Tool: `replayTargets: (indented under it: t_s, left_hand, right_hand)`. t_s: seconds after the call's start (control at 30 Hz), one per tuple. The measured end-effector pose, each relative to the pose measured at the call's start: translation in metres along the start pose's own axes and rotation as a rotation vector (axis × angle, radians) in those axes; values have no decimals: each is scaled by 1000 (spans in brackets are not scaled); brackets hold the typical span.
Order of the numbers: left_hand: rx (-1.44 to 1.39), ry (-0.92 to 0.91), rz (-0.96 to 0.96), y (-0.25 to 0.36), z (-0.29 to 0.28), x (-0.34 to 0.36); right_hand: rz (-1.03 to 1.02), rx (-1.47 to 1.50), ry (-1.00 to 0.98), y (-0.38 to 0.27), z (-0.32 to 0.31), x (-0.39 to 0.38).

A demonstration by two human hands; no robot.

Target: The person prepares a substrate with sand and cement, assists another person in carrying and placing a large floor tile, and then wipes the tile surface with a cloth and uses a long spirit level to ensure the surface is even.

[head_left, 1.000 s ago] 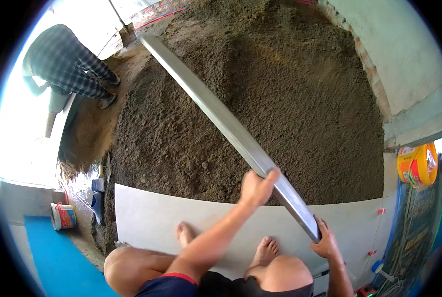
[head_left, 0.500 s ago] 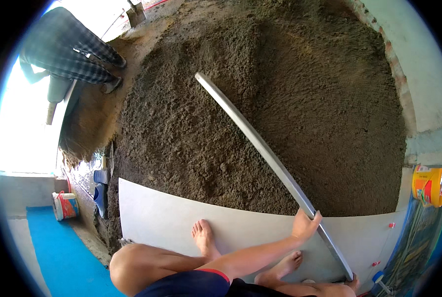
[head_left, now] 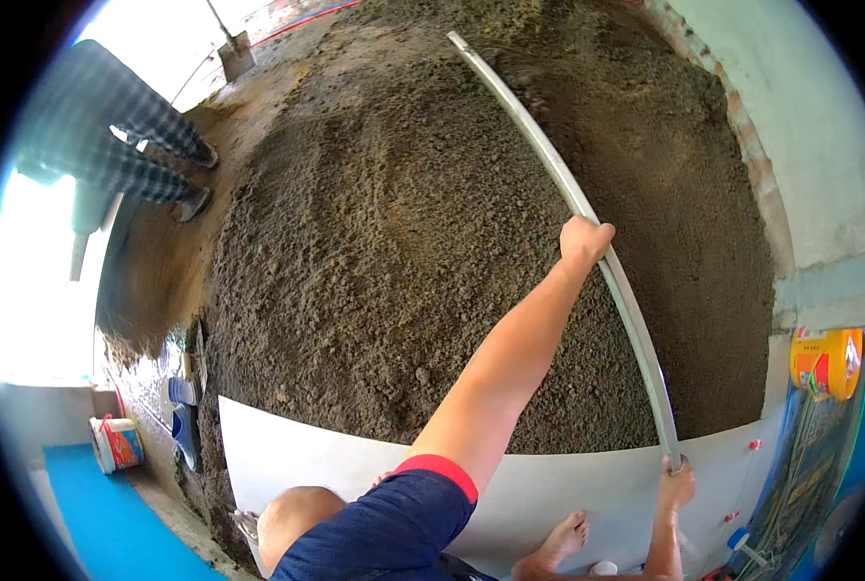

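Grey metal catches the light: a long straightedge (head_left: 587, 218) lies across a wide bed of damp brown mortar (head_left: 384, 261), running from the far corner down to the pale laid tile (head_left: 548, 484) at the person's bare feet. The left hand (head_left: 584, 240) is closed over the bar about halfway along, arm stretched far forward. The right hand (head_left: 675, 481) wraps around the near end, just above the tile.

By the look of it the levelling is only partly done. The strip to the right of the bar, toward the brick-edged wall (head_left: 819, 165), seems flatter and finer, while the bed to the left is lumpy and ridged, so most of the surface appears to need scraping.

At the far left another person's checked trouser legs (head_left: 132, 136) stand by a shovel (head_left: 234, 48). A small bucket (head_left: 115, 443) sits beside the blue mat (head_left: 93, 513).
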State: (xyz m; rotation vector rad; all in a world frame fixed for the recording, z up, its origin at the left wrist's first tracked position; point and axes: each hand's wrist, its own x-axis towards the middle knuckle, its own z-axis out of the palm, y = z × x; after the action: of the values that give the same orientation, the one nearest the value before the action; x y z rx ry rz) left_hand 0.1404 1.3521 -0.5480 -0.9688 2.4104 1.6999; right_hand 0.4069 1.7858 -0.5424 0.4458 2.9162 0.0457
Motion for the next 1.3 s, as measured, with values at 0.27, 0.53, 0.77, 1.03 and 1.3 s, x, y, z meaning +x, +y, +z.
replayTargets:
  t_s: [0.27,0.53,0.77,1.03,1.3]
  left_hand:
    - [-240,-90,42,-34,11,-182]
    - [-89,-66,155,-63,132,-262]
    - [-117,-27,253,3,153,-117]
    - [-33,-164,222,50,135,-122]
    - [5,-277,87,-43,183,-316]
  right_hand:
    - [-152,129,-35,148,13,-53]
    - [-93,63,-10,190,18,-69]
    - [77,74,41,85,1,8]
    - [-75,192,103,81,3,2]
    - [-44,236,-46,245,11,-86]
